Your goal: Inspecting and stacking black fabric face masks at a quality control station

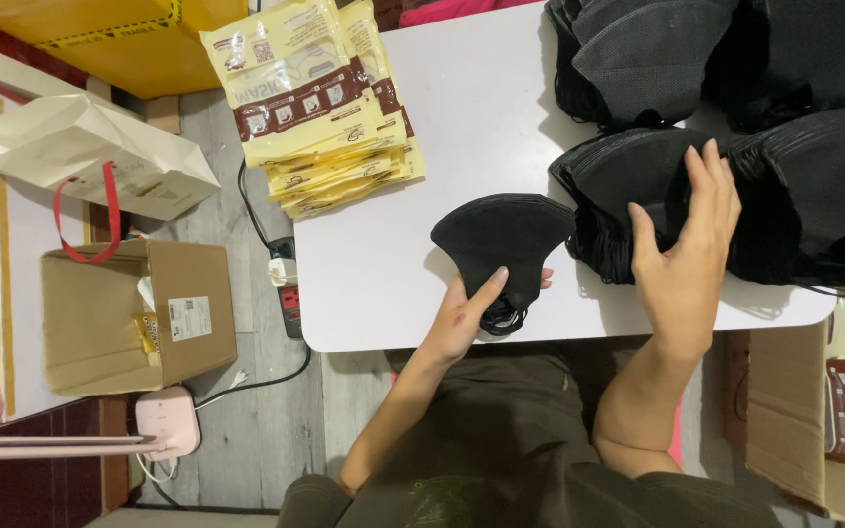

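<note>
Left hand (466,318) grips a small batch of folded black face masks (501,244) at the near edge of the white table (383,274). Thumb lies on top along the lower part, other fingers are tucked under; ear loops bunch below the thumb, right at the table edge. The batch fans up and away from the hand, flat on the tabletop.

Right hand (689,249) is open, fingers straight and close together, palm turned left. Fingertips rest against a black mask stack (613,191) lying on its side just to the right of the held batch — thumb toward its near end, fingers pressed into the gap between this stack and the next one. It closes on nothing; it's flat against the stack.

More black mask stacks (814,191) sit to the right and along the far side of the table, touching one another. Held batch and the nearest stack are just beside each other, narrow strip of table between.

Far left of the table: pile of cream and brown mask packets (320,108), well apart from both hands.

On the floor left of the table — power strip (289,284), open cardboard box (139,313), paper bag with red handles (90,156). Another cardboard box (814,420) at lower right holds more packets.
</note>
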